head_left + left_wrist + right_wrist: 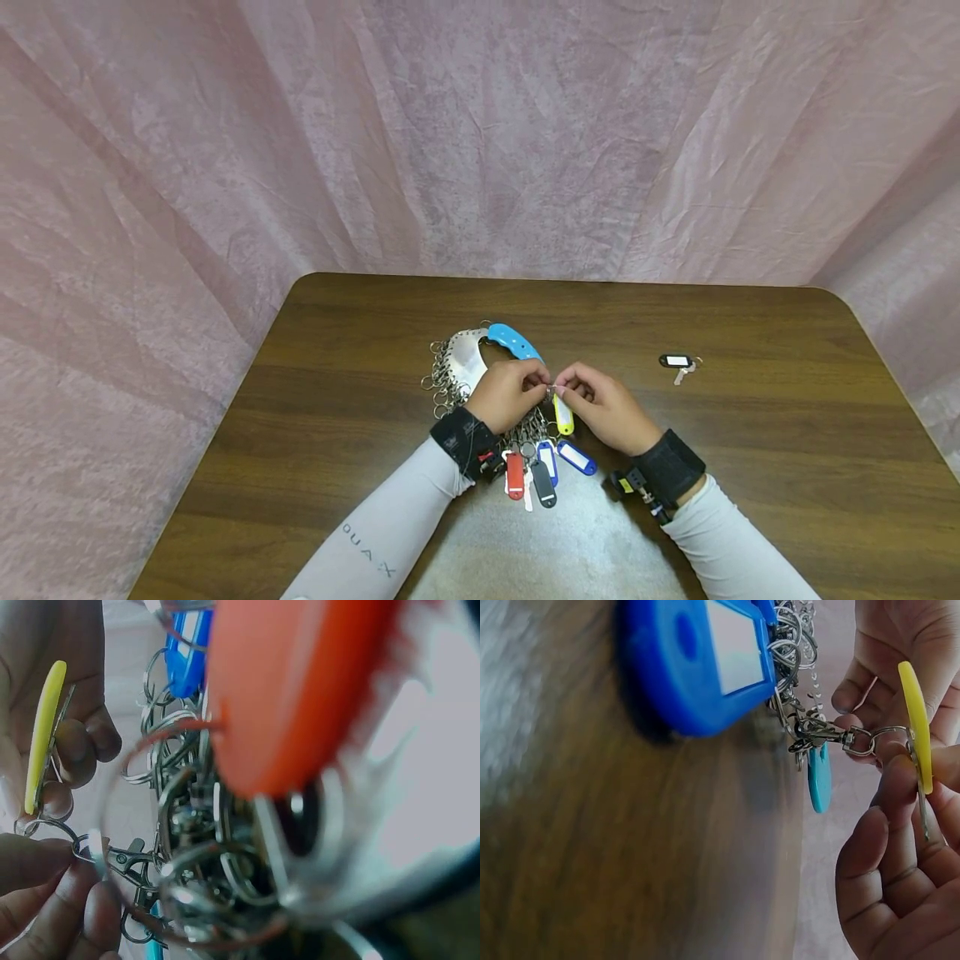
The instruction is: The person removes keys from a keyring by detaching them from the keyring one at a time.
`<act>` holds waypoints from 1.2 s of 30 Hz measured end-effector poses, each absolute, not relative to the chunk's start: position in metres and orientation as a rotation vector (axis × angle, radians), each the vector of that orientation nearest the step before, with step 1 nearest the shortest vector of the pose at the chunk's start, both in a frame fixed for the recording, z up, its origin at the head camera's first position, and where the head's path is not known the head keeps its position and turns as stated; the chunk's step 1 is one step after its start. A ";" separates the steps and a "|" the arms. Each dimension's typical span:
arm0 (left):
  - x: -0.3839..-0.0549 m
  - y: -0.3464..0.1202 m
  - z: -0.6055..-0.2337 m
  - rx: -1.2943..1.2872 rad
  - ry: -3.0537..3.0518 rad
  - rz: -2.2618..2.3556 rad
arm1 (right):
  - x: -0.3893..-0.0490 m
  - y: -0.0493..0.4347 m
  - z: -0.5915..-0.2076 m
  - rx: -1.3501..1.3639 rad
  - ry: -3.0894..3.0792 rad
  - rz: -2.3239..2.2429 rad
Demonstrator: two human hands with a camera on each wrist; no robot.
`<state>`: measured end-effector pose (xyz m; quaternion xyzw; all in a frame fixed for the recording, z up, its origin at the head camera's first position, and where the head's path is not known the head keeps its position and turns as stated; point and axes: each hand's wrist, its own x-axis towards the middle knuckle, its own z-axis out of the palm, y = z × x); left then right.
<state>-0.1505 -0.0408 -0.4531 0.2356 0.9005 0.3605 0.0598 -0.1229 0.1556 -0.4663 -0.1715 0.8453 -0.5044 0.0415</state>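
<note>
My left hand (508, 393) pinches the loop end of a small metal swivel clasp (829, 733), where a split ring (889, 733) passes through it. Facing it, my right hand (609, 410) pinches that ring beside a yellow key tag (563, 415). A key (922, 806) hangs against the tag. The clasp belongs to a curved metal key holder (467, 360) with a light-blue handle (513, 340) and many hooks along its edge. A red tag (514, 477), a dark grey tag (543, 485) and blue tags (576, 458) lie at its near side. Fingers partly hide the ring.
To the right on the wooden table (787, 433) lies a black key tag (676, 361) with a key (684, 372). A pale, shiny patch (558, 550) covers the table's near middle. Pink curtains (525, 150) hang behind the far edge.
</note>
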 end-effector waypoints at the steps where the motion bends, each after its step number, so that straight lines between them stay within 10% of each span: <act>1: -0.150 -0.041 -0.453 0.709 2.728 1.092 | -0.123 0.156 -0.466 -0.529 2.585 -1.545; 36: -0.151 -0.039 -0.455 0.817 2.813 1.007 | -0.125 0.150 -0.470 -0.593 2.769 -1.393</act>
